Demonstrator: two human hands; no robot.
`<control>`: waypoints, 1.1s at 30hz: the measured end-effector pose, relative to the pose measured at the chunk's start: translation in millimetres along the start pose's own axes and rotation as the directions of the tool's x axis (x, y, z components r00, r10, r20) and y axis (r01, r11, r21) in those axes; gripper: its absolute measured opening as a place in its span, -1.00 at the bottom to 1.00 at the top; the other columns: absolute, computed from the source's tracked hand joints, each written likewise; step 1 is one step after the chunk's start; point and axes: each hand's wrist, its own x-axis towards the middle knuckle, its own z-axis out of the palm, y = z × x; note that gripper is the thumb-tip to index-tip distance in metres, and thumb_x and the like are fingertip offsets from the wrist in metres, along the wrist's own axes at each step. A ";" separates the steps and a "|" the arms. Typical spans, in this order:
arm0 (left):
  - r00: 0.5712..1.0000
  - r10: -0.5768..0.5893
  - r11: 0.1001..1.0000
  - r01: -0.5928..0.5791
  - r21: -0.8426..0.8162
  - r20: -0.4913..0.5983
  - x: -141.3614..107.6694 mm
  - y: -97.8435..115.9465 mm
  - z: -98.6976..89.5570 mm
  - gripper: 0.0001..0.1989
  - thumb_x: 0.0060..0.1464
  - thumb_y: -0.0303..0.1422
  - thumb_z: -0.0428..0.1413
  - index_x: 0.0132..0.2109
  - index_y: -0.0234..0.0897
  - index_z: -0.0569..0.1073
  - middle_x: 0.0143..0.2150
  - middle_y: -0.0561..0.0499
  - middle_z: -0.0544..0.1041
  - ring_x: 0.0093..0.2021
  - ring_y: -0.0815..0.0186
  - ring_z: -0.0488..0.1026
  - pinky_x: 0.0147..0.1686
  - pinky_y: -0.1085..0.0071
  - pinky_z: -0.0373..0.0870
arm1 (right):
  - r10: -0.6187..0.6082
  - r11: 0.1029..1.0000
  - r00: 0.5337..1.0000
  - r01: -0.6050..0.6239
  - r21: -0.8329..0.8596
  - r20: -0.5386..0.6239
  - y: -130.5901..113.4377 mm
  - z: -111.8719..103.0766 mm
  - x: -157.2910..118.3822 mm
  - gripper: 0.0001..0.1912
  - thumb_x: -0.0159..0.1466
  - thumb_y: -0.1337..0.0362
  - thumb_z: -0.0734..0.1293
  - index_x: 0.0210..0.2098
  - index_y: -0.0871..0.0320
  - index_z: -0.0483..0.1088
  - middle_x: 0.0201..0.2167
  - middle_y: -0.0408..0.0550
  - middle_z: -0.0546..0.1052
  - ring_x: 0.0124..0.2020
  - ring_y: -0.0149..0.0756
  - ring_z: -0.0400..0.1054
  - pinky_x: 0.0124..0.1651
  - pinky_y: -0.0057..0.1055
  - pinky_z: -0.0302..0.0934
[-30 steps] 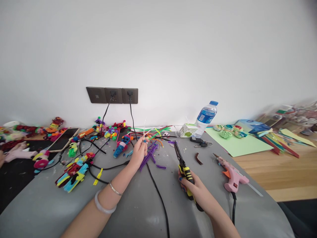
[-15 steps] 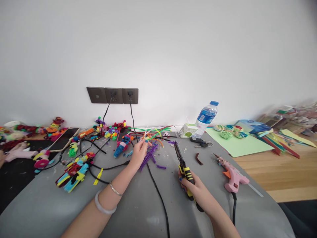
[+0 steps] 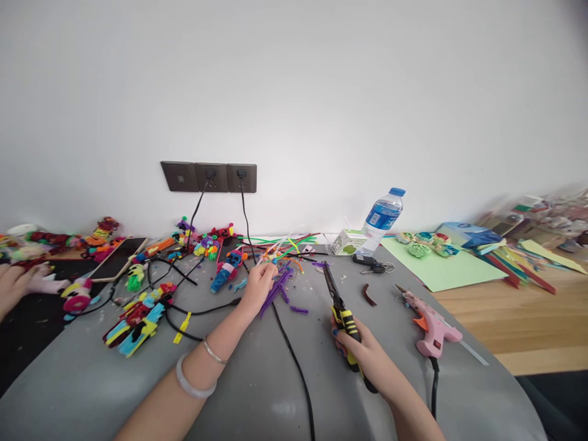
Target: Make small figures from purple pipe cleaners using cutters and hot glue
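Observation:
At the pile of coloured pipe cleaners (image 3: 294,250), my left hand (image 3: 261,283) has its fingers pinched together. A pale pipe cleaner (image 3: 277,247) shows at these fingertips; the exact grip is hidden by the hand. Purple fuzzy pipe cleaners (image 3: 278,290) lie just right of that hand. My right hand (image 3: 356,346) is wrapped round the yellow-and-black handles of long-nose pliers (image 3: 334,288). Their dark jaws point up and away, above the grey table (image 3: 257,380). A short brown curved piece (image 3: 369,295) lies right of the jaws.
A pink glue gun (image 3: 434,324) lies at right, near a water bottle (image 3: 383,214), small carton (image 3: 348,242), keys (image 3: 379,267) and green paper (image 3: 441,266). Fuzzy figures (image 3: 140,318), a phone (image 3: 120,258) and black cables (image 3: 294,355) spread leftward. Another person's hand (image 3: 11,285) touches a pink glue gun (image 3: 46,284).
My left hand has turned slightly at the pile, and the pale strands by its fingertips have shifted. The other person's hand has come further into view at left. My right hand stays put.

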 end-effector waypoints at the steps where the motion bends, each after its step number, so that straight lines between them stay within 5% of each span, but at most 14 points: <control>1: 1.000 0.009 1.000 -0.009 0.003 0.005 -0.2 -0.2 0.3 -0.50 0.01 0.07 0.13 -0.53 -0.25 0.20 -0.67 0.24 -0.05 -0.69 0.54 -0.13 -0.63 0.48 -0.23 | 0.005 1.000 1.000 -0.005 -0.003 0.000 -0.5 0.2 -0.1 -0.70 0.03 0.15 0.28 -0.26 0.13 0.31 -0.53 -0.20 0.32 -0.50 -0.34 0.20 -0.41 -0.41 0.12; 6: 0.989 0.143 0.990 -0.143 0.012 -0.020 -2.0 2.0 0.2 -0.60 0.18 0.05 -0.04 -0.26 -0.23 0.27 -0.61 0.24 -0.01 -0.64 0.46 -0.11 -0.62 0.49 -0.15 | 0.016 1.000 1.000 -0.016 -0.011 0.001 -0.9 0.4 -0.4 -0.68 0.02 0.12 0.27 -0.26 0.12 0.31 -0.53 -0.22 0.31 -0.51 -0.34 0.19 -0.43 -0.42 0.10; 12: 0.973 0.230 0.908 -0.214 0.361 0.000 -6.9 6.2 -1.6 -0.82 0.25 -0.25 -0.05 -0.07 -0.21 0.26 -0.55 0.20 0.12 -0.55 0.40 0.08 -0.47 0.47 0.04 | 0.000 1.000 1.000 0.000 -0.020 0.011 2.8 -0.8 1.0 -0.70 0.06 0.14 0.26 -0.24 0.12 0.30 -0.50 -0.21 0.32 -0.49 -0.35 0.19 -0.40 -0.41 0.11; 19: 0.951 0.294 0.834 -0.304 0.461 0.095 -6.6 4.1 0.0 -0.80 0.24 -0.41 -0.11 -0.09 -0.24 0.37 -0.52 0.14 0.20 -0.54 0.38 0.14 -0.44 0.44 0.07 | -0.007 1.000 1.000 0.007 -0.018 0.010 3.8 -0.3 1.9 -0.70 0.05 0.15 0.26 -0.24 0.14 0.32 -0.52 -0.21 0.32 -0.50 -0.34 0.21 -0.42 -0.42 0.12; 30: 0.952 0.291 0.847 -0.303 0.438 0.096 -7.6 0.8 -0.9 -0.82 0.30 -0.36 -0.20 -0.18 -0.24 0.27 -0.59 0.20 0.07 -0.60 0.39 0.08 -0.52 0.47 0.05 | -0.002 0.999 1.000 0.003 -0.032 0.007 5.4 -1.1 2.4 -0.66 0.04 0.11 0.26 -0.23 0.14 0.32 -0.53 -0.21 0.32 -0.50 -0.33 0.21 -0.41 -0.41 0.11; 33: 0.947 0.317 0.808 -0.301 0.507 0.057 -7.4 2.5 -2.4 -0.80 0.30 -0.36 -0.16 -0.07 -0.24 0.32 -0.54 0.14 0.26 -0.54 0.36 0.24 -0.46 0.44 0.18 | -0.004 1.000 1.000 0.004 -0.030 0.010 6.3 -1.1 2.0 -0.67 0.05 0.13 0.25 -0.21 0.14 0.32 -0.51 -0.21 0.32 -0.49 -0.34 0.21 -0.40 -0.41 0.12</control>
